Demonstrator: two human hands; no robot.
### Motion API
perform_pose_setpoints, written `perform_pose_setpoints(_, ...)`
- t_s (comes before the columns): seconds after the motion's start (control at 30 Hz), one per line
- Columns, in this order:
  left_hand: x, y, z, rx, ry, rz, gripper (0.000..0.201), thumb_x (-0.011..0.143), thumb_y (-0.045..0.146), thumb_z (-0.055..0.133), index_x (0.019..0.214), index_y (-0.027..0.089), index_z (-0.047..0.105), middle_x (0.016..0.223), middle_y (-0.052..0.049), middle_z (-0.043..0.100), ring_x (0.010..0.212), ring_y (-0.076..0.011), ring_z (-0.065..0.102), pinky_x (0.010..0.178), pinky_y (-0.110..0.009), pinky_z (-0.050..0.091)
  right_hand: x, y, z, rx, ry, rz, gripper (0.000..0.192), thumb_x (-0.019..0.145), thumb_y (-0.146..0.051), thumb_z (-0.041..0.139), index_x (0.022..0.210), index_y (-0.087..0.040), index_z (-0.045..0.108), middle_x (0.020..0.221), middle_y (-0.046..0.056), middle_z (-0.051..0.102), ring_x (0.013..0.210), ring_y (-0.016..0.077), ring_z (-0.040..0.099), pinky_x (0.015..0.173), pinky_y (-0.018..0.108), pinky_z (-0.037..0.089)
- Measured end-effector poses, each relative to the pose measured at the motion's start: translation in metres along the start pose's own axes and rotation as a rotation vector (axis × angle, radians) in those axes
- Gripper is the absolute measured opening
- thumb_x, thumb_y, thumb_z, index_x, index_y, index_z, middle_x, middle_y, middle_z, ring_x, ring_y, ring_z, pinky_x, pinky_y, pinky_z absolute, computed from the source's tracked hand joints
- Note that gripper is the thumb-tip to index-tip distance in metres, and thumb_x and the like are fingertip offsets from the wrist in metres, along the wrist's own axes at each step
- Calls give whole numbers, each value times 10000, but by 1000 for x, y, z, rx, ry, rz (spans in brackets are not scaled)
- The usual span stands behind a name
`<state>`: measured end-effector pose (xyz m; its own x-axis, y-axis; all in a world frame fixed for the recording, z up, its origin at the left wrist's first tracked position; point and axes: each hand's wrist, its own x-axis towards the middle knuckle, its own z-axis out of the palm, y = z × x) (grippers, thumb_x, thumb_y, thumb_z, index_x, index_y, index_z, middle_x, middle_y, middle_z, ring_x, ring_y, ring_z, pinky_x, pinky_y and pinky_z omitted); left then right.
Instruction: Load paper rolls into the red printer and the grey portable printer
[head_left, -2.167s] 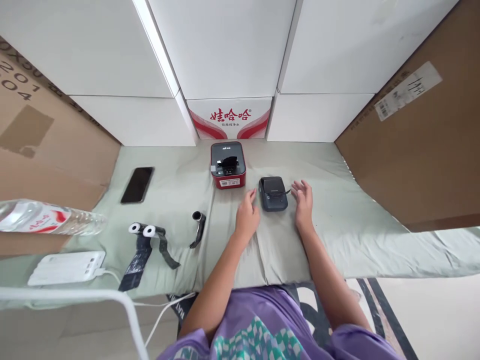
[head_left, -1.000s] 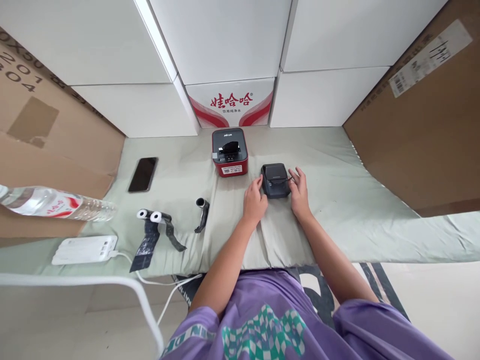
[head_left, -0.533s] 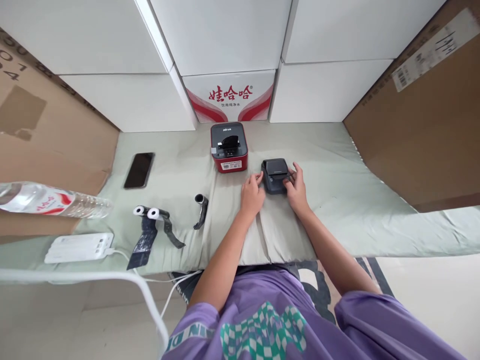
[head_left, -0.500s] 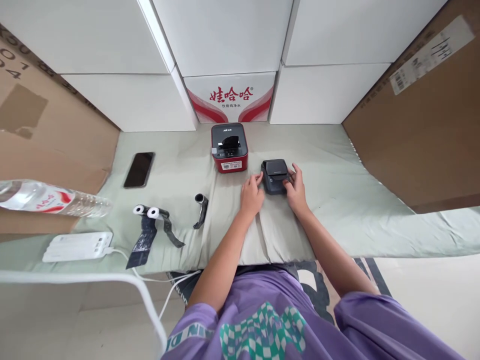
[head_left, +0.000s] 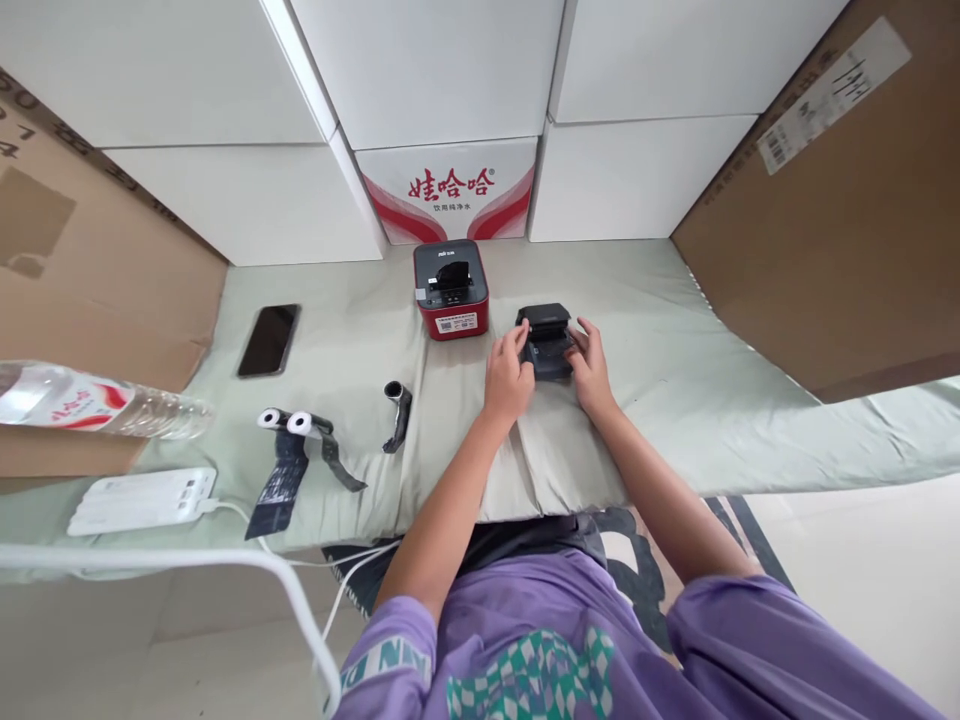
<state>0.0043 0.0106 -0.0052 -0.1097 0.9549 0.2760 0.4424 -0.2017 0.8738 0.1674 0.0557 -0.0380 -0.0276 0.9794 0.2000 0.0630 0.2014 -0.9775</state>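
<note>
At the left of the surface (head_left: 341, 320), I see from my distant seat a phone (head_left: 270, 340) and two rolls (head_left: 300, 424) lying well off to one side, probably to leave elbow room. Past the red printer (head_left: 452, 288), the left hand (head_left: 510, 382) pinches the left side of the small black printer (head_left: 548, 361), whose lid (head_left: 547, 314) looks partly raised, while the right hand (head_left: 592, 372) grips the right side, I judge to keep it steady.
</note>
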Motion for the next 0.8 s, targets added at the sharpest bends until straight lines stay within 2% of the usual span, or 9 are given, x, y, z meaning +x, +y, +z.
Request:
perform_pose_setpoints(0.13,33,-3,-5,-126,-21,28,690,805,-10,437,1458,211,403,1632,-69,448,1529,-197,382,1279,-402,296,0,-1,0,13,-14,4,709,817,-529,665,1411,-234,413,1516,191,543,1443,310,504,1228,531,372)
perform_pose_setpoints(0.2,41,-1,-8,-156,-33,24,695,822,-11,430,1476,218,379,1644,-72,431,1537,-185,372,1274,-387,303,0,-1,0,22,-20,16,715,818,-557,663,1408,-242,409,1531,189,528,1459,311,486,1245,536,347)
perform_pose_setpoints(0.27,42,3,-11,-115,-1,17,668,847,-5,418,1477,216,393,1619,-77,468,1514,-177,412,1256,-368,332,0,-2,0,23,-19,23,708,822,-575,655,1400,-247,412,1534,187,523,1461,306,485,1253,537,336)
perform_pose_setpoints(0.37,44,11,-14,120,16,39,536,888,28,421,1382,202,535,1462,-86,630,1389,-198,556,1197,-373,401,1,-1,1,16,-10,21,704,824,-587,647,1392,-236,424,1528,197,523,1450,310,499,1250,541,347)
perform_pose_setpoints(0.43,53,19,-15,350,-74,72,415,933,89,440,1276,210,640,1300,-89,723,1255,-232,645,1125,-405,461,2,0,2,6,-10,18,705,829,-591,641,1394,-226,431,1520,204,528,1443,319,507,1245,546,354)
perform_pose_setpoints(0.5,68,28,-14,570,-241,106,348,959,152,473,1208,222,704,1189,-101,757,1154,-271,690,1023,-429,519,2,0,2,-5,-9,18,704,836,-594,632,1399,-219,437,1511,206,535,1436,323,515,1239,545,366)
perform_pose_setpoints(0.57,86,40,-10,751,-428,122,329,941,159,519,1182,211,737,1164,-132,757,1122,-313,704,940,-437,549,2,1,3,-4,-3,19,691,842,-580,626,1400,-216,439,1512,206,534,1432,318,520,1232,539,378)
perform_pose_setpoints(0.63,100,52,-4,883,-558,99,332,908,126,557,1171,179,751,1184,-168,746,1127,-344,703,913,-443,556,2,2,3,6,7,23,670,842,-558,625,1387,-214,442,1511,206,535,1427,310,525,1229,533,383)
perform_pose_setpoints(0.8,110,69,14,1038,-643,38,353,903,65,542,1193,95,741,1190,-230,731,1133,-335,707,913,-400,554,3,4,4,9,14,24,623,835,-542,628,1349,-237,452,1498,184,552,1407,291,544,1222,525,396)
